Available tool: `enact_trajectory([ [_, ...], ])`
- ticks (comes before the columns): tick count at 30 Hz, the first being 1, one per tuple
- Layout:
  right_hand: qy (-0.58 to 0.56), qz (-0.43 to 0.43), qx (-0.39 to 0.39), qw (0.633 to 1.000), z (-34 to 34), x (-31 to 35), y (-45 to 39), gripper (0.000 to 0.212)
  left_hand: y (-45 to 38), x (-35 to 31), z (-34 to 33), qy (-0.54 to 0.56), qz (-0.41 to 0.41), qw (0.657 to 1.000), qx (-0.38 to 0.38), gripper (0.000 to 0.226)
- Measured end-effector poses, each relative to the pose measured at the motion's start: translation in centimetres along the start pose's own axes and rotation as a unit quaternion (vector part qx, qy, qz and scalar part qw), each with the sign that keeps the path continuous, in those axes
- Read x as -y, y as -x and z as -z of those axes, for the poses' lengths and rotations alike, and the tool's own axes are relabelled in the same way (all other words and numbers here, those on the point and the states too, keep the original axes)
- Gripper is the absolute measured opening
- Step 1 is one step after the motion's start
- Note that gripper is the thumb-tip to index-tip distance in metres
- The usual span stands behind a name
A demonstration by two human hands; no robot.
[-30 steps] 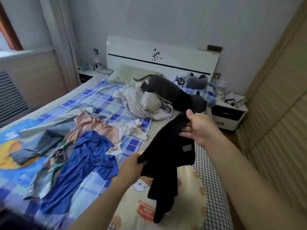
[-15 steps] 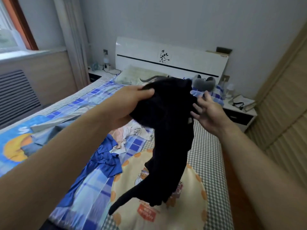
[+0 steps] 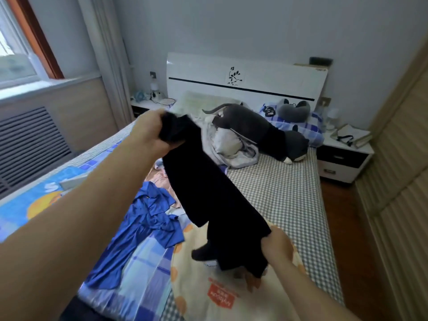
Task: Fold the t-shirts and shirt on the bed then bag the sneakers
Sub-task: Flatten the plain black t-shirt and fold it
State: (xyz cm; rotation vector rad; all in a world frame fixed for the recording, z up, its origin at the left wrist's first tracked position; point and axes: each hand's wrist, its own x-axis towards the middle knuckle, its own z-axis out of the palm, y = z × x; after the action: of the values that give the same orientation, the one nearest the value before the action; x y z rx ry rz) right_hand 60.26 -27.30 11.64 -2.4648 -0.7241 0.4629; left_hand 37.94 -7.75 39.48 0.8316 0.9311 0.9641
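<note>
left hand clenched around a bunched end of the black t-shirt, held up high over the bed. right hand low and near the body, grasping the other end with fingers tucked under the cloth. garment is stretched diagonally between the two hands, in the air, above the cream pillow with orange dots.

step in hand looks like opening the shirt out before laying it flat. to do it well: find the shoulders or hem rather than a random bunch, let the cloth hang untwisted, then lower it onto the checked sheet where there is bare room.

the shirt is plain black, soft, limp and twisted into a narrow band; one loose end, maybe a sleeve, dangles by the right hand. can't tell front from back. blue shirt lies crumpled on the bed, not yet folded.
</note>
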Motion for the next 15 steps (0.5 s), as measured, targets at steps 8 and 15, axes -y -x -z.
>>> enact_trajectory([
  [8,0.094,0.018,-0.011,0.995,7.6,-3.0,-4.7,0.013,-5.4,4.5,10.6,-0.02,0.082,0.99,-0.117,0.039],
  [15,-0.161,-0.007,-0.285,0.945,24.5,4.9,-8.5,0.026,-7.6,-2.2,0.1,0.149,-0.014,0.987,0.057,0.029],
])
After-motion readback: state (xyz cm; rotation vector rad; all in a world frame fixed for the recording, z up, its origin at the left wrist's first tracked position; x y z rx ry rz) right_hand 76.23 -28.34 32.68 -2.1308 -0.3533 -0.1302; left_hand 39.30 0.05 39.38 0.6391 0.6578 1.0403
